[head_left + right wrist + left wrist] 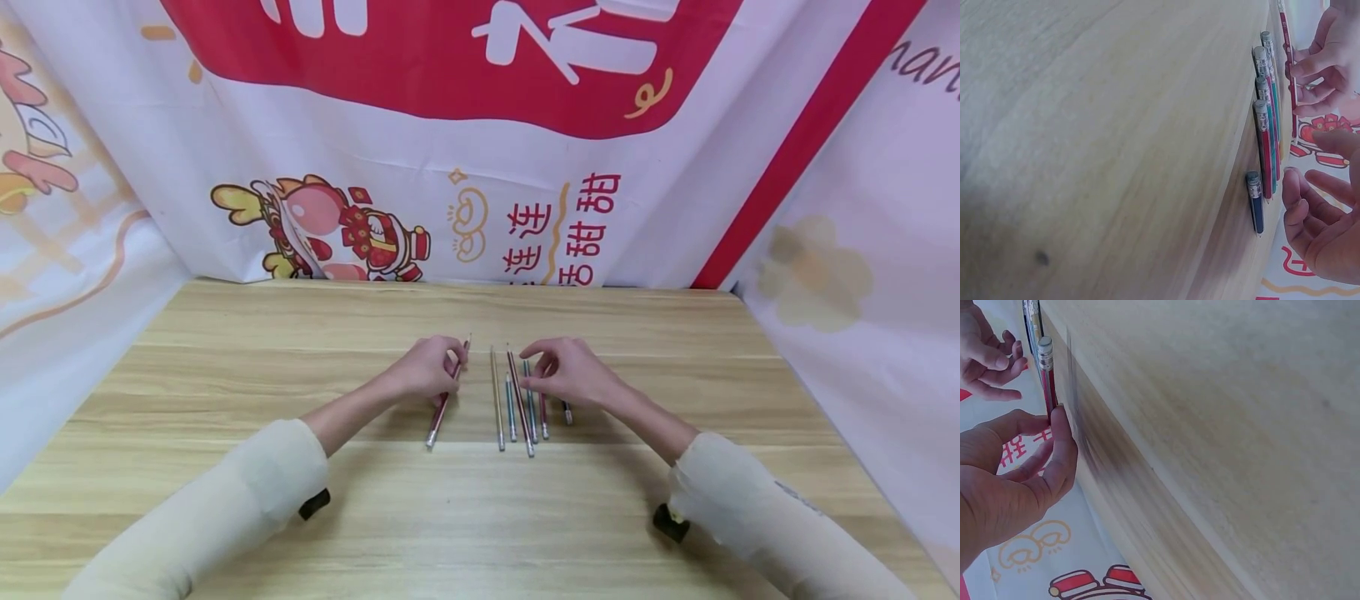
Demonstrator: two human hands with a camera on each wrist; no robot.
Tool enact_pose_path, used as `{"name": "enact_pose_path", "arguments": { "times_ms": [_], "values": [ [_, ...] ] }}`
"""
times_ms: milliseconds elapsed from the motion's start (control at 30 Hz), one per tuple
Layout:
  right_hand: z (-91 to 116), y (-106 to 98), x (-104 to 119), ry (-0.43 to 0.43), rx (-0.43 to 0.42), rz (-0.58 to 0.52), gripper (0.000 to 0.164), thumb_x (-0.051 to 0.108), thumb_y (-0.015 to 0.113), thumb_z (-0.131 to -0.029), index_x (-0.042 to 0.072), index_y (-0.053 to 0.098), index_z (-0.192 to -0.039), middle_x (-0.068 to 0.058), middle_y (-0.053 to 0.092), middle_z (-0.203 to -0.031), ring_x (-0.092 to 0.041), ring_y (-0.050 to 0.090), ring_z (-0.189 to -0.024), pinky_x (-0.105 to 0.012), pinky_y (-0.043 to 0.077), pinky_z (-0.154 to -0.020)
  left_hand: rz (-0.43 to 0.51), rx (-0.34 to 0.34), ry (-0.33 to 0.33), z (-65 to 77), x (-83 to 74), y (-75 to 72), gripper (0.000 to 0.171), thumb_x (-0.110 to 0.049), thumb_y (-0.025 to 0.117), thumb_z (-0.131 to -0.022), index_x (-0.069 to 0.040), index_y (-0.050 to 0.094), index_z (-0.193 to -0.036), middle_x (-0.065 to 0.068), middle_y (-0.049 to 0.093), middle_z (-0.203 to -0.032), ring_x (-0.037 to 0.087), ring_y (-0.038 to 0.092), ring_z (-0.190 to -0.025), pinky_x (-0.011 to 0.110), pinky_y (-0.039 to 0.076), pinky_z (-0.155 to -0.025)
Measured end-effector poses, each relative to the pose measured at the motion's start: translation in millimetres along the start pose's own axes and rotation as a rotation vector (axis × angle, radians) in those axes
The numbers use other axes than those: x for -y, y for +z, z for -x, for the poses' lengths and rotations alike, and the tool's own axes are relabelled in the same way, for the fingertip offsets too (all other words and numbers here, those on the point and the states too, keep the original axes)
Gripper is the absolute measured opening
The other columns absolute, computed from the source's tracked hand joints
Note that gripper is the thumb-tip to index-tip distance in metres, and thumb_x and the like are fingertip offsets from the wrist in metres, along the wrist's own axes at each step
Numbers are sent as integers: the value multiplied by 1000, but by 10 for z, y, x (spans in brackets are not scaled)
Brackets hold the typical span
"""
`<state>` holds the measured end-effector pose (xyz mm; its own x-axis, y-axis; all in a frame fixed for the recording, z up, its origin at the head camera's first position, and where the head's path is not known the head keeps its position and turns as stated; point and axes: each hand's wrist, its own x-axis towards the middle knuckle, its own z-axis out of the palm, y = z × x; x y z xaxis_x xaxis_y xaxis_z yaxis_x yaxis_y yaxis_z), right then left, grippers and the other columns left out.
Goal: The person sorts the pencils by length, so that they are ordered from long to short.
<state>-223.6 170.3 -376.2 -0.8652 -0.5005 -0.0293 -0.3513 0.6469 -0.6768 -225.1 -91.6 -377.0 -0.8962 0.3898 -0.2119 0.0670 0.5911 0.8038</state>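
Note:
Toward the back of the table, my left hand [429,369] pinches a dark red pencil [438,418] between thumb and fingers. The eraser end slants down toward me; in the left wrist view the pencil's metal-banded eraser [1046,356] rises above the fingertips. My right hand [576,373] hovers, fingers loosely bent, over a group of pencils and holds nothing. That group has a gold pencil [497,400], a short light blue one [512,410], a dark red one [522,404], a teal one [532,410], a red one [544,421] and, mostly hidden, a navy one [567,412].
The wooden table [465,525] stretches toward me, with its far edge against a printed curtain [420,142]. More printed cloth [847,192] hangs at both sides. Dark straps [670,523] show beneath the sleeves.

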Motion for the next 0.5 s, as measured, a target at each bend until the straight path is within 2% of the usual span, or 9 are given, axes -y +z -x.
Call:
{"name": "enact_pose_path", "arguments": {
  "times_ms": [500],
  "values": [
    [-73, 64, 39, 29, 42, -19, 35, 8, 79, -92, -1, 69, -124, -3, 73, -87, -14, 67, -75, -26, 61, -67, 51, -43, 11, 87, 123, -163, 40, 18, 67, -82, 8, 61, -121, 9, 56, -84, 18, 58, -64, 30, 64, -54]
  ]
}}
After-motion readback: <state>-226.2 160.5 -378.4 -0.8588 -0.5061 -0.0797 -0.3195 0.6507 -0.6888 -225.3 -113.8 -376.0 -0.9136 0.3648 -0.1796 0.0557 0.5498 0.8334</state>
